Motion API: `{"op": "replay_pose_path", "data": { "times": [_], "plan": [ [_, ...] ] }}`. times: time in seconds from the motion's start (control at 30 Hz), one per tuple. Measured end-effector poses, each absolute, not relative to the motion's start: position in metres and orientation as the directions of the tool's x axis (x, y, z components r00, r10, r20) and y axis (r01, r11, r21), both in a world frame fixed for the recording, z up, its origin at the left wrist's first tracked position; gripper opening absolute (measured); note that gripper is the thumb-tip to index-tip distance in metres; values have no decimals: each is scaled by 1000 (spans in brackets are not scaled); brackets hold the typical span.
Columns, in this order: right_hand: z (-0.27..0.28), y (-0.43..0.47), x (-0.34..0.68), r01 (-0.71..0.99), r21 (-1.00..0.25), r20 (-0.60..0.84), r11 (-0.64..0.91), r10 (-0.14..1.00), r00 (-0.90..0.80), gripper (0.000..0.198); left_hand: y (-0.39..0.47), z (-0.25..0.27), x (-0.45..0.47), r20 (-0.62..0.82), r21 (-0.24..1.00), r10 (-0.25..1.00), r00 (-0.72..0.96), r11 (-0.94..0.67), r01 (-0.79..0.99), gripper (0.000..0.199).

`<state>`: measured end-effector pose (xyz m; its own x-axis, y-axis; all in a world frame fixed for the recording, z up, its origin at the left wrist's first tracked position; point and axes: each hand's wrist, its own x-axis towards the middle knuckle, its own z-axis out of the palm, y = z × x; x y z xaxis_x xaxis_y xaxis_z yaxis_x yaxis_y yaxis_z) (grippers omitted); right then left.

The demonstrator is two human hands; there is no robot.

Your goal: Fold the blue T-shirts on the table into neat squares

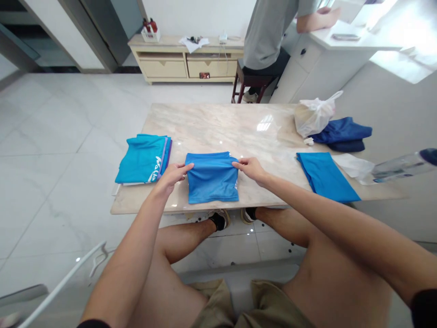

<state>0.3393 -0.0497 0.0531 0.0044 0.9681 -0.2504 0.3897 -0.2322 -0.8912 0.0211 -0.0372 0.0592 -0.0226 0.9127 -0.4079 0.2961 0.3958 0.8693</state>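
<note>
A blue folded piece of clothing (213,182) lies on the marble table (218,123) near its front edge, with a bit of white print at its right side. My left hand (175,175) pinches its upper left corner between thumb and fingers. On the upper right corner, my right hand (251,168) is closed in a similar pinch. To the left rests a stack of folded clothes (141,157), turquoise on top with white lettering and purple edges showing. Another blue folded cloth (326,175) lies to the right.
At the table's right stand a white plastic bag (314,116), dark blue cloth (346,132) and a clear bottle (403,166) on its side. A person in grey (269,36) sits on a stool (252,77) beyond. A low cabinet (164,68) lines the wall.
</note>
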Motion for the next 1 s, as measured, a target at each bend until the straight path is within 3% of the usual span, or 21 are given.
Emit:
{"op": "replay_pose_path", "data": {
  "times": [0.13, 0.33, 0.47, 0.57, 0.8, 0.9, 1.0],
  "plan": [
    [96, -54, 375, 401, -916, -64, -24, 994, -87, 50, -52, 88, 27, -242, 938, 970, -4, 235, 255, 70],
    [127, -64, 399, 435, -886, 169, 160, 985, -18, 44, -58, 107, 43, -6, 981, 992, -127, 31, 193, 61],
    [139, -71, 396, 492, -810, 354, 318, 935, -23, 38, -55, 108, 52, 244, 936, 961, -127, -199, 291, 48],
    [149, -79, 393, 469, -794, 407, 385, 911, -59, 41, -53, 107, 57, 362, 892, 929, -76, -321, 320, 44],
    [144, -85, 387, 355, -874, 346, 332, 938, -24, 52, -59, 100, 57, 304, 910, 947, -100, -258, 324, 39],
    [134, -85, 380, 332, -918, 244, 217, 969, 39, 56, -60, 92, 58, 249, 925, 958, -140, -192, 329, 38],
    [116, -80, 370, 308, -951, 62, 27, 993, 102, 56, -51, 75, 64, 65, 955, 989, -132, -23, 297, 36]
  ]
}}
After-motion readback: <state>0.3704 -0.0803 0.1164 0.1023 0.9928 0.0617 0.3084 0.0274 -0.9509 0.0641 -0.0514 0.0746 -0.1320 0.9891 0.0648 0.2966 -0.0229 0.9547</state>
